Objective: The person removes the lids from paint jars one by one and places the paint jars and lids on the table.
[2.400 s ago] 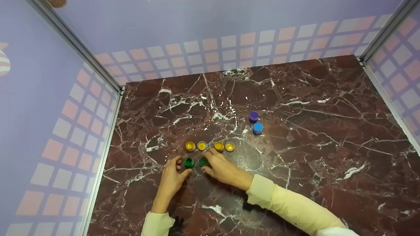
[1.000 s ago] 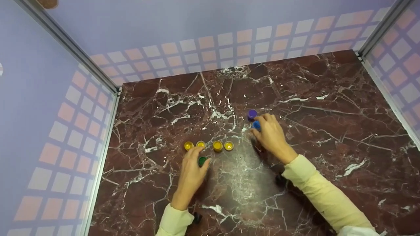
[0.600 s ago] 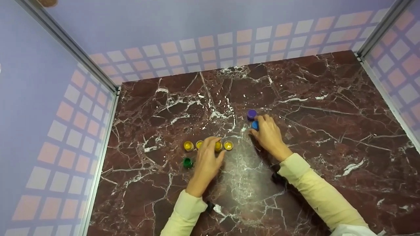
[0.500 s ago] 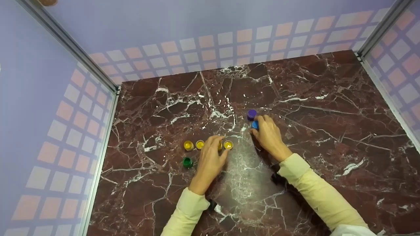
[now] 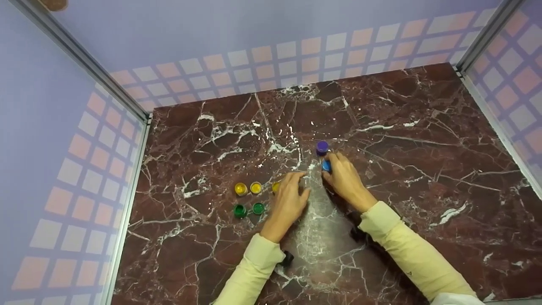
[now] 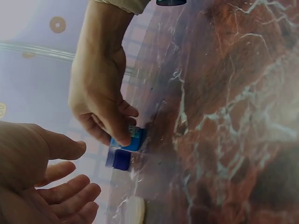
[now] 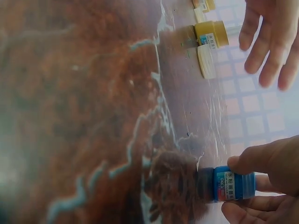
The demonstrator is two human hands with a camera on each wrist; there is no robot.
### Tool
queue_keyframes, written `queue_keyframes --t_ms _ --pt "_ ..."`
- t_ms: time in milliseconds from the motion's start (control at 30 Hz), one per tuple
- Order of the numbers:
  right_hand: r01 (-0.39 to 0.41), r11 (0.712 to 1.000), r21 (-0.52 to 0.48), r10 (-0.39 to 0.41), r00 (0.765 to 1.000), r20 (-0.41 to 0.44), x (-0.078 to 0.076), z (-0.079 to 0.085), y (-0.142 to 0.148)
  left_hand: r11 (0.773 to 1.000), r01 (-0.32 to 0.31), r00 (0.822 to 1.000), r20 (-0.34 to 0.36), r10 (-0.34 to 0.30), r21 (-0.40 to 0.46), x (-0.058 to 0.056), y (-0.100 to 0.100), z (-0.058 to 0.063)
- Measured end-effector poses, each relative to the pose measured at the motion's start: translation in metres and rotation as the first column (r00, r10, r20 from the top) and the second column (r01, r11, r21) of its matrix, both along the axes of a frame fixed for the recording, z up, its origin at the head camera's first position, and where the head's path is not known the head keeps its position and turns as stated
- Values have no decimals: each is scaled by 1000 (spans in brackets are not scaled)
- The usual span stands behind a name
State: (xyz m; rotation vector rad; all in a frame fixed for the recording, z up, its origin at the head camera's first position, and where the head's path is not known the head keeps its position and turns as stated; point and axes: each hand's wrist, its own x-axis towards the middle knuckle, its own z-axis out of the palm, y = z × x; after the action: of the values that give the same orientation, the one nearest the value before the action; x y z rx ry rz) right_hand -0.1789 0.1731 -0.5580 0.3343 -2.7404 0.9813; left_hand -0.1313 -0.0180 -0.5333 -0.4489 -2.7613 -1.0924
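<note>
My right hand [image 5: 348, 180] grips a small blue paint jar [image 7: 228, 184] between thumb and fingers; the jar has a printed label and sits low at the table surface. A purple-lidded paint jar [image 5: 322, 148] stands just behind it. My left hand [image 5: 289, 203] is held over the yellow pieces, fingers loosely extended and nothing in them. It partly covers one open yellow jar [image 5: 276, 187] in the head view and hides the yellow lid [image 7: 206, 61] next to that jar, which shows in the right wrist view.
To the left lie another open yellow jar [image 5: 240, 189] and its lid [image 5: 255, 187]. In front of them are an open green jar [image 5: 239, 211] and a green lid [image 5: 258, 208]. Patterned panels [image 5: 288, 55] border the dark marbled table [image 5: 423, 169] at the back and sides.
My right hand has left the green lid, reached back to the right and taken hold of the blue jar. My left hand has moved right from the green jar to above the yellow pieces.
</note>
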Motion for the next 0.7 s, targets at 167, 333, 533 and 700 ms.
queue_keyframes --t_ms 167,333,533,700 --pt "-22 1000 -6 22 999 -26 5 0 0 1000 25 1000 -16 -25 7 -3 10 -7" --pt "-45 999 -24 44 999 -21 12 5 0 999 32 999 -24 -32 9 -3 18 -14" --pt "-64 996 -54 63 998 -18 25 18 -1 997 40 999 18 -41 69 -3 22 -18" --pt "-92 993 -73 89 995 -41 34 27 -2 994 43 997 55 -49 105 -3 24 -18"
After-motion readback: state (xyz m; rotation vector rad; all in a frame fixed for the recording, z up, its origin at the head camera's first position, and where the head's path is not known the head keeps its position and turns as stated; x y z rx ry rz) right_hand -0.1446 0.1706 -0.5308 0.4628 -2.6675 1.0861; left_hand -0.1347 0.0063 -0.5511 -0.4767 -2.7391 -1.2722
